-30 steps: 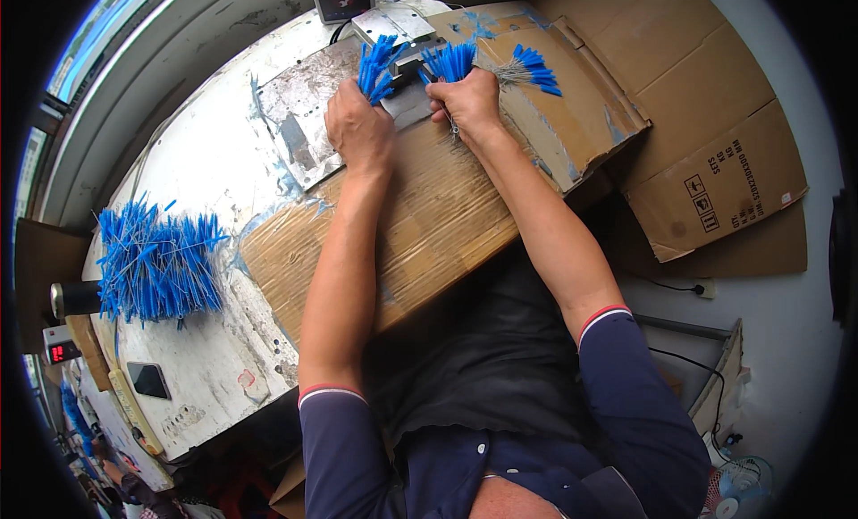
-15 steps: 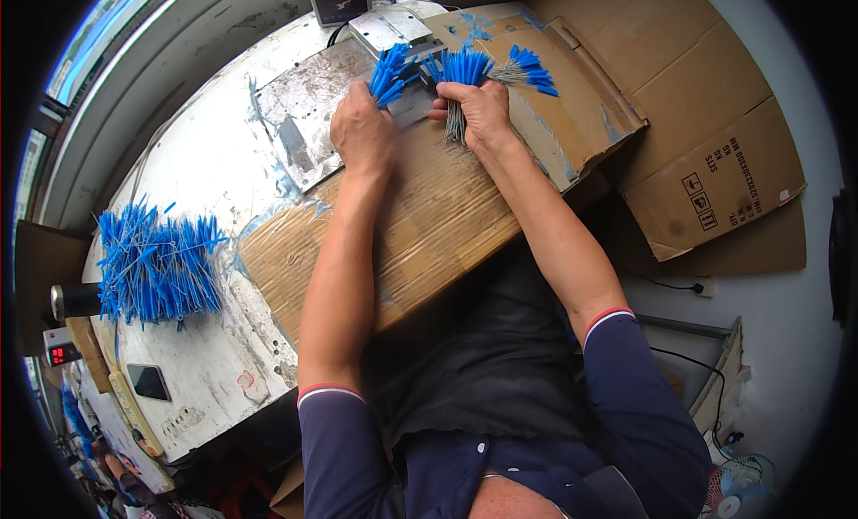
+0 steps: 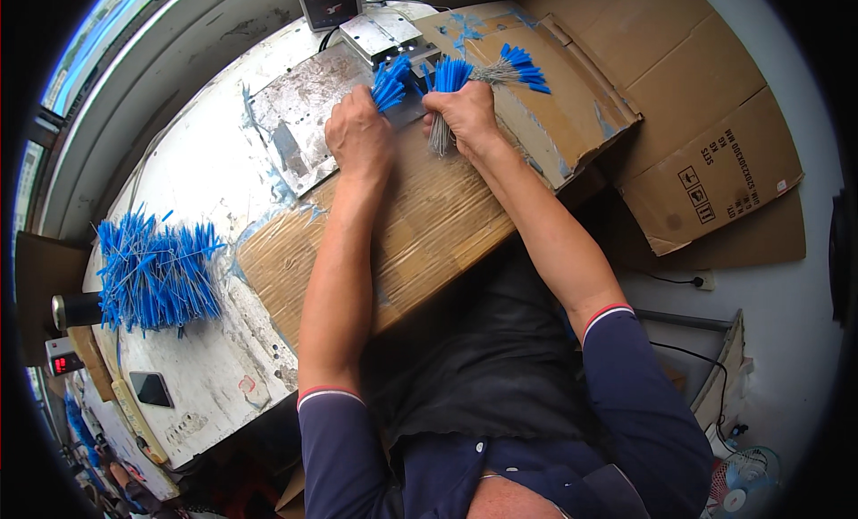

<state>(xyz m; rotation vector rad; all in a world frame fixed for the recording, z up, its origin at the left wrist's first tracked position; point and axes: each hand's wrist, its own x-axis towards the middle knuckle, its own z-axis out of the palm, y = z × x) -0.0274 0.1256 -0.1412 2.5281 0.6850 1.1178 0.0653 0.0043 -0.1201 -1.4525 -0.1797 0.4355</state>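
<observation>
My left hand (image 3: 359,133) is closed round a bunch of blue-tipped thin wires (image 3: 390,83), whose blue ends stick out above the fingers. My right hand (image 3: 466,117) grips a second bunch of blue-tipped wires (image 3: 450,74), blue ends up, with its bare grey wires hanging below the fingers. Just beyond that hand, a third small bunch of blue-tipped wires (image 3: 518,68) lies on the cardboard. Both hands are side by side in front of a metal block fixture (image 3: 384,37), part of which the bunches hide.
A big heap of blue-tipped wires (image 3: 161,273) lies on the white table (image 3: 214,367) at left, beside a phone (image 3: 152,389). A metal plate (image 3: 308,117) and a brown cardboard pad (image 3: 384,242) sit before me. A red-digit display box (image 3: 329,3) stands behind; cardboard (image 3: 706,171) fills the right.
My right hand has moved slightly left and down with its bunch, nearer the left hand. The left hand has shifted only a little. The display's red digits now show more fully as the view tilts.
</observation>
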